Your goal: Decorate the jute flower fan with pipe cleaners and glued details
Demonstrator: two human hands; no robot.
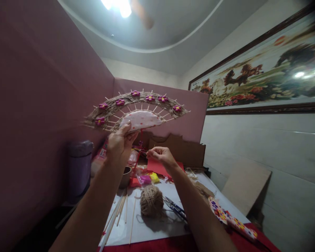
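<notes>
My left hand (123,138) holds up a handmade fan (144,119) by its lower middle, with the thumb on the white, red-dotted centre piece. Thin sticks fan out through a twine-covered band carrying several purple flowers with yellow middles. A red cord with a tassel (137,164) hangs below the fan. To the right of this cord, my right hand (161,155) is closed, its fingertips pinched near the cord; what lies between them is too small to make out. Beneath both hands, a ball of twine (151,201) rests on the white table.
Scissors (176,209) lie right of the twine ball, thin wooden sticks (122,206) left of it. Farther back are a dark cup (125,176), purple and yellow clay packets (145,179), red paper (160,167) and cardboard (181,150). A purple container (79,168) stands at left.
</notes>
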